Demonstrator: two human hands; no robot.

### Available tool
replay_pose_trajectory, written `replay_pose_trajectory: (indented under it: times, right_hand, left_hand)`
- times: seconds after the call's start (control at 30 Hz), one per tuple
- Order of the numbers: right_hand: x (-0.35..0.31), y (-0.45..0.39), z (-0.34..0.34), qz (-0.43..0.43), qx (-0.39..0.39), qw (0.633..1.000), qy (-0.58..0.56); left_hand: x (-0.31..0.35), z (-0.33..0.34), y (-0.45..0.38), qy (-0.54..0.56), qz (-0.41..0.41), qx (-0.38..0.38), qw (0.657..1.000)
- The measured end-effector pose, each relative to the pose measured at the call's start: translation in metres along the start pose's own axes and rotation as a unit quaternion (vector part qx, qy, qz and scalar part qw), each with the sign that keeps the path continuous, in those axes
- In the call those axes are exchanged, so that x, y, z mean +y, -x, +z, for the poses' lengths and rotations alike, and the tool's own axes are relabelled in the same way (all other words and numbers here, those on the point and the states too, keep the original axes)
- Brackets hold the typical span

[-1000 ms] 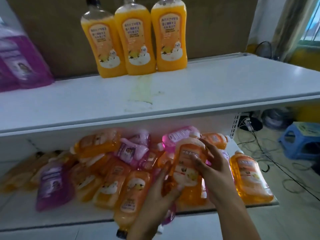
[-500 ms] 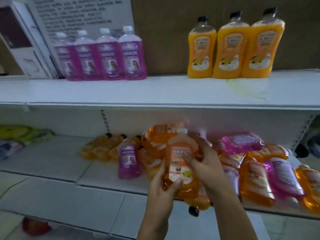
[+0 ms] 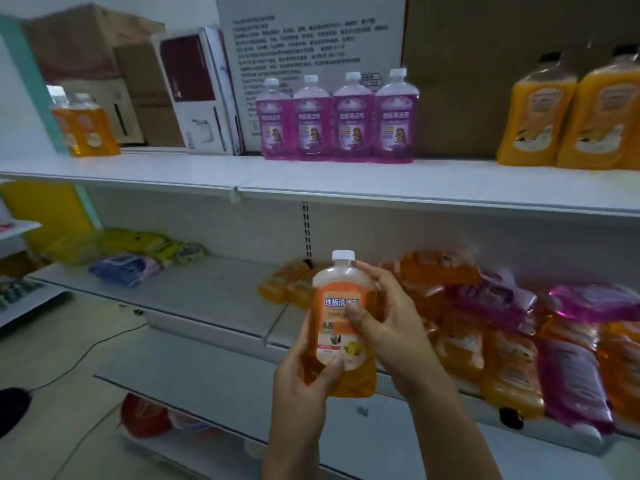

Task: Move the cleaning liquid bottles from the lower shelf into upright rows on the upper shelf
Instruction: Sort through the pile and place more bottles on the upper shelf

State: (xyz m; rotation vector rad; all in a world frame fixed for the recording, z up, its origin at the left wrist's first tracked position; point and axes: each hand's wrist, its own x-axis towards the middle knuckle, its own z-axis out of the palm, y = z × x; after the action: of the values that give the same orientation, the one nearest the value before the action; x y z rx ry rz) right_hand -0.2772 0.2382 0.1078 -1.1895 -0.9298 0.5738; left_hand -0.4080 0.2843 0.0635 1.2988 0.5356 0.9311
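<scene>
The long white metal upper shelf (image 3: 381,183) carries three upright groups at its far edge: four purple translucent plastic bottles with white caps (image 3: 337,121) in the middle, big orange black-capped bottles (image 3: 568,119) at the right, two orange bottles (image 3: 85,128) far left. Below, the white lower shelf (image 3: 214,299) holds a loose heap of orange and purple bottles lying flat (image 3: 502,330) on the right. In front of it, both hands hold upright an orange flat-sided plastic bottle with a white screw cap and glossy label (image 3: 341,327): left hand (image 3: 304,382) fingers curl round its base, right hand (image 3: 384,323) fingers grip its shoulder and label. The smooth plastic may slip; set carelessly beside a row, it could topple its neighbours.
</scene>
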Motion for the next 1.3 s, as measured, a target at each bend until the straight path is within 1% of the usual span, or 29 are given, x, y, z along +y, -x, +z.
replay_pose_trajectory:
  times: [0.13,0.27,0.4,0.5,0.6,0.67,0.73,0.8,0.9,1.0,1.1,1.17,1.3]
  right_hand:
    - [-0.003,-0.006,0.044,-0.002,-0.049,0.999,0.005]
    - [-0.008,-0.018,0.082,-0.007,-0.146,0.989,0.009]
    - [-0.011,-0.039,0.115,-0.011,-0.243,0.97,-0.006]
    - [-0.01,-0.065,0.141,-0.014,-0.313,0.949,-0.015]
    - [-0.011,-0.096,0.174,-0.041,-0.355,0.934,0.005]
    - [-0.016,-0.118,0.195,-0.066,-0.363,0.929,0.014]
    - [-0.023,-0.143,0.214,-0.075,-0.373,0.925,0.0]
    - [-0.029,-0.168,0.233,-0.108,-0.364,0.925,0.004]
    - [-0.042,-0.205,0.262,-0.171,-0.358,0.918,0.034]
    - [-0.053,-0.242,0.292,-0.198,-0.352,0.912,0.072]
    - [-0.054,-0.279,0.326,-0.22,-0.324,0.912,0.12]
    - [-0.048,-0.301,0.349,-0.22,-0.293,0.919,0.147]
    - [-0.04,-0.33,0.392,-0.23,-0.218,0.924,0.215]
  left_hand:
    - [0.014,-0.039,0.007,-0.004,0.023,0.042,0.999]
    - [0.022,-0.076,0.012,0.01,0.044,0.091,0.995]
    - [0.031,-0.111,0.005,0.012,0.077,0.148,0.986]
    - [0.042,-0.142,-0.011,-0.007,0.11,0.181,0.977]
    - [0.062,-0.167,-0.037,-0.041,0.154,0.198,0.967]
    - [0.078,-0.181,-0.061,-0.054,0.182,0.209,0.959]
    - [0.096,-0.192,-0.086,-0.07,0.201,0.204,0.956]
    - [0.115,-0.203,-0.108,-0.112,0.216,0.202,0.949]
    - [0.141,-0.224,-0.139,-0.161,0.241,0.204,0.935]
    - [0.162,-0.253,-0.173,-0.204,0.254,0.182,0.928]
    - [0.182,-0.293,-0.211,-0.232,0.246,0.143,0.93]
    - [0.191,-0.321,-0.239,-0.252,0.232,0.116,0.932]
    - [0.21,-0.379,-0.289,-0.321,0.251,0.068,0.911]
